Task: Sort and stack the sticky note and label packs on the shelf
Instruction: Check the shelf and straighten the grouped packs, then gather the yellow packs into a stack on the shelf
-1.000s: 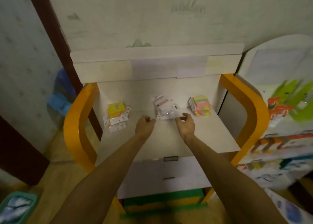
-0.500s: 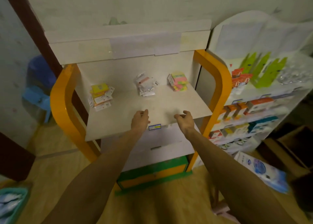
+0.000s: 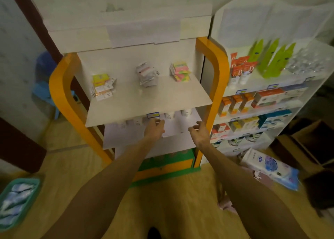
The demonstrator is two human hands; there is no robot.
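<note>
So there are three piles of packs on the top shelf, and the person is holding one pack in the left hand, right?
Not quite. The head view shows three piles, yellow, white and pink-green, on the top shelf, but the left hand holds nothing; nor does the right hand.

Both bare arms extended toward the shelf (image 3: 144, 101) front edge. Left hand (image 3: 154, 129) just below it, fingers loosely curled; right hand (image 3: 199, 132) likewise, holding nothing.
</note>
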